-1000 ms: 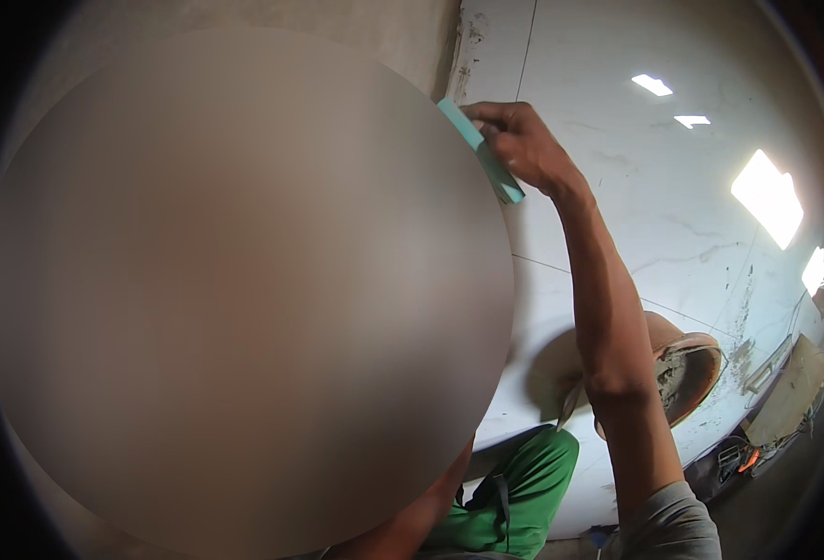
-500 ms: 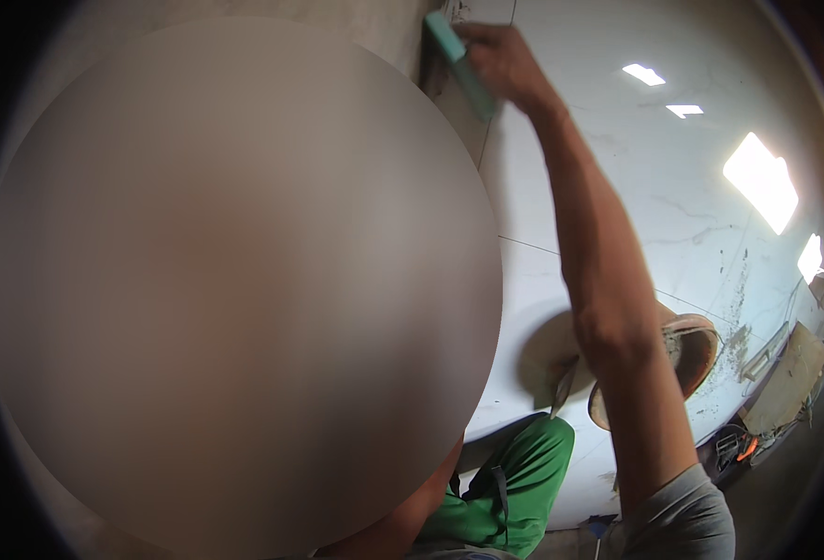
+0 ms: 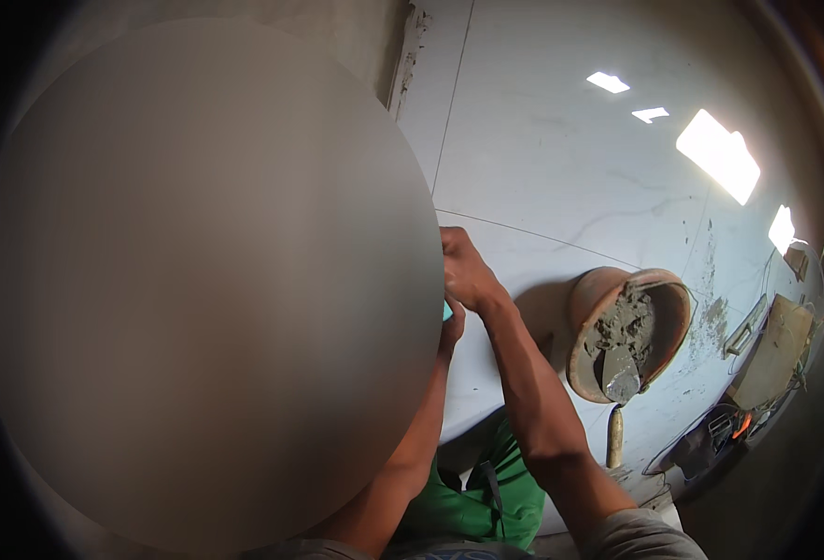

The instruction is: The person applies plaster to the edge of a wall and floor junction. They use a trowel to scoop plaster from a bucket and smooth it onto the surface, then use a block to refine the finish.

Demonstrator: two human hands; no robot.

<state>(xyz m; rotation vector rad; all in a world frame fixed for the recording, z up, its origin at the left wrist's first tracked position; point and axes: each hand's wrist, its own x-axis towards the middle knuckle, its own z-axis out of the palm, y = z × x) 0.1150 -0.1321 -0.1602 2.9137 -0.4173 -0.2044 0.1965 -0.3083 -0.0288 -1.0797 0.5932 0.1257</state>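
Your right grip (image 3: 468, 271) sits bent at the wrist against the edge of the blurred disc, and whether its fingers are closed or loose I cannot tell, since the tips are covered. Just below it, your left grip (image 3: 454, 327) shows only in part, so its state cannot be told either. Between the two, a sliver of the teal piece (image 3: 447, 310) peeks out right at the disc's edge; the rest of it is out of sight.

With both of your hands meeting at that piece, the step in hand looks like two-handed handling of it, though what your fingers do there is hidden. Your next move would seem to call for a steady hold on the piece and forearms kept apart.

To your right, well clear of your forearm, a bucket (image 3: 587, 297) stands on the pale tiled floor (image 3: 552, 168), holding grey, lumpy mix (image 3: 622, 322). A trowel (image 3: 615, 437) rests with its blade in the mix and its handle out past the rim, toward you. Neither hand touches it.
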